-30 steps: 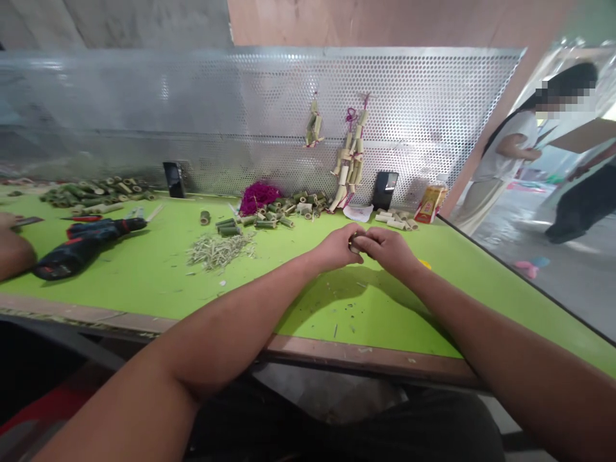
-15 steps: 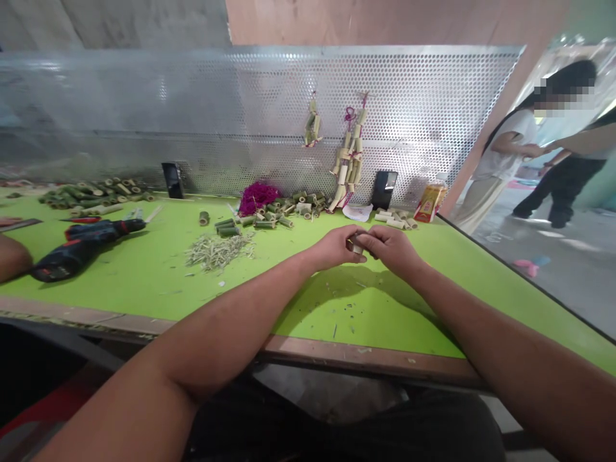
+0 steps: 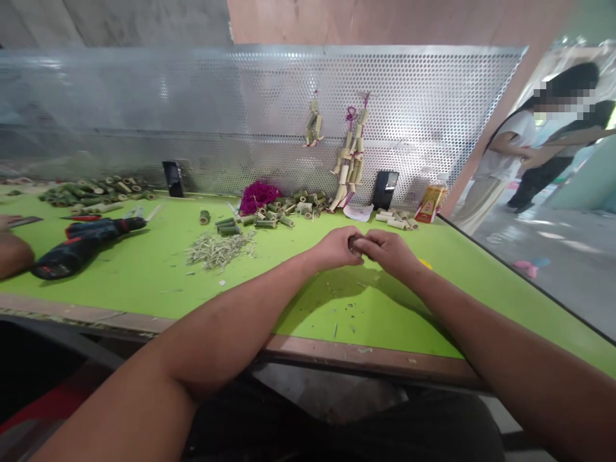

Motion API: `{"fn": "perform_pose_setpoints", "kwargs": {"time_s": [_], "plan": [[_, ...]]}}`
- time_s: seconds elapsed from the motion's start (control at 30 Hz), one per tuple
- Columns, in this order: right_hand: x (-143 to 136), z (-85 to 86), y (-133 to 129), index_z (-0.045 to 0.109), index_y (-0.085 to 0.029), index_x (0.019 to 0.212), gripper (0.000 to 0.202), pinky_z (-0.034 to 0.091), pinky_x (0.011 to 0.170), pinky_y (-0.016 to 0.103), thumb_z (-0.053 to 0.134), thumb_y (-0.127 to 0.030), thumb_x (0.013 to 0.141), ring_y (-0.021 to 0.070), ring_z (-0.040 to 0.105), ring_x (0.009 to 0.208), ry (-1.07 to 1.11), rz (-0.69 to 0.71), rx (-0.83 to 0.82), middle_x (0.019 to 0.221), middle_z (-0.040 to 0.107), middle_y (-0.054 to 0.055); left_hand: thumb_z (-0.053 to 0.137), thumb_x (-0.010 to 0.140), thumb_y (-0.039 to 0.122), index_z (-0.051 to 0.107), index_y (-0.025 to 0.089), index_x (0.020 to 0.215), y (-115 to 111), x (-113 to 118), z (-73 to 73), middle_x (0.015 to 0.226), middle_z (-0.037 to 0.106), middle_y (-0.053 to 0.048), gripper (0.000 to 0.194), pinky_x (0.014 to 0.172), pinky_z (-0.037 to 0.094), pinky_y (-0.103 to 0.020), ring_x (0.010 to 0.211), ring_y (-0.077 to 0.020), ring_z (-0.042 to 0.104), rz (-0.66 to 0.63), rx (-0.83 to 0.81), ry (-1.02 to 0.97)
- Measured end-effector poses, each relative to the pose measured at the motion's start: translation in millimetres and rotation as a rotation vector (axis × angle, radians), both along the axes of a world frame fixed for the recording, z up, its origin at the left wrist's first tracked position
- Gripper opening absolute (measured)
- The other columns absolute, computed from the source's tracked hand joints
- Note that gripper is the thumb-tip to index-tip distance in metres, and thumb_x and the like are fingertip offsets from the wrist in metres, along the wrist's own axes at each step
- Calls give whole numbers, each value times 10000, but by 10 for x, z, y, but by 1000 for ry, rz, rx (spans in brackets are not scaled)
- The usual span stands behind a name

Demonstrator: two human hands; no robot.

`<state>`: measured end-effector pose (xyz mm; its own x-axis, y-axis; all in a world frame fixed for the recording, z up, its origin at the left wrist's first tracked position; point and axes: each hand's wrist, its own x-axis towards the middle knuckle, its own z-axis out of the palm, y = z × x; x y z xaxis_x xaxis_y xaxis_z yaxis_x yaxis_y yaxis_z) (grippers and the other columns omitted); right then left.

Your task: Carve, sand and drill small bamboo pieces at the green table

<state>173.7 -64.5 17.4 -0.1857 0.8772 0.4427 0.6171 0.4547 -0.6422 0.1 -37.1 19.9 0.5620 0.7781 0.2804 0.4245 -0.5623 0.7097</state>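
Note:
My left hand [image 3: 339,246] is closed around a short bamboo piece [image 3: 354,241], most of which its fingers cover. Pressed up against it, my right hand [image 3: 391,251] is also closed, thumb toward the bamboo. Whatever lies inside the right fingers is hidden. A small yellow thing [image 3: 425,264] shows beside my right wrist, partly behind it, too little to name. Both hands are just above the green tabletop [image 3: 308,308], with small dark scraps below them.
Bamboo shavings [image 3: 219,251], cut bamboo tubes [image 3: 264,223] and purple string [image 3: 258,196] lie left of my hands. A cordless drill [image 3: 86,247] rests further left, near another person's arm [image 3: 14,255]. Strung bamboo figures [image 3: 350,157], a phone [image 3: 385,189] and a carton [image 3: 430,202] are behind.
The bamboo piece is more covered by my fingers now. The yellow thing has come into sight by my right wrist. In the background, a person has shifted position.

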Motion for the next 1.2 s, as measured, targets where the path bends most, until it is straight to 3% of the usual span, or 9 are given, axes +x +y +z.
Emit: {"fn": "perform_pose_setpoints", "kwargs": {"time_s": [0.1,0.23,0.43,0.5,0.57,0.73,1.0,1.2], "plan": [[9,-4,0,534,-192,628,406,318,516,260,560,-541,835,123,442,551,79,-93,32,565,493,-17,777,588,290,569,156,891,-7,3,1,798,615,-8,391,579,396,-240,668,-127,543,27,-13,15],[7,5,-8,521,-195,610,400,295,502,261,588,-529,820,120,419,538,-13,-26,-15,545,461,-27,765,590,254,572,160,919,-9,4,5,825,616,-7,393,599,410,-241,696,-129,552,22,-24,-17],[52,63,-21,455,-204,589,418,324,486,265,600,-514,829,111,415,506,242,-235,126,538,446,-31,774,609,306,567,180,968,-34,-16,50,807,581,5,432,576,396,-232,680,-116,518,31,3,-57],[46,73,-52,454,-210,623,404,356,477,265,583,-520,847,109,427,473,389,-176,92,520,448,-38,762,626,292,552,184,1011,-26,-27,34,864,595,-5,451,595,417,-234,698,-115,538,21,-7,-69],[29,70,-78,480,-208,657,391,390,493,270,554,-527,871,111,452,472,453,-33,30,523,483,-31,742,644,276,534,183,1017,-7,-34,-1,905,606,-13,437,600,425,-234,708,-115,553,25,-1,-56],[4,27,-79,557,-185,679,394,414,548,271,586,-535,856,115,495,549,387,298,-86,589,546,-4,703,654,236,519,178,901,46,-16,-90,820,623,1,313,599,420,-230,727,-131,574,-21,104,-4],[28,-37,-27,602,-184,714,355,412,549,265,622,-516,839,118,507,574,396,294,-87,620,559,-3,764,648,334,554,158,986,71,-11,-101,861,626,-28,435,616,446,-242,697,-113,566,-73,39,-89],[50,-56,12,550,-199,758,319,435,536,268,600,-497,858,109,525,531,518,269,-161,651,613,0,707,683,193,486,177,1059,38,-39,-79,975,626,-59,437,596,485,-239,735,-124,603,-73,-72,-102]]}}
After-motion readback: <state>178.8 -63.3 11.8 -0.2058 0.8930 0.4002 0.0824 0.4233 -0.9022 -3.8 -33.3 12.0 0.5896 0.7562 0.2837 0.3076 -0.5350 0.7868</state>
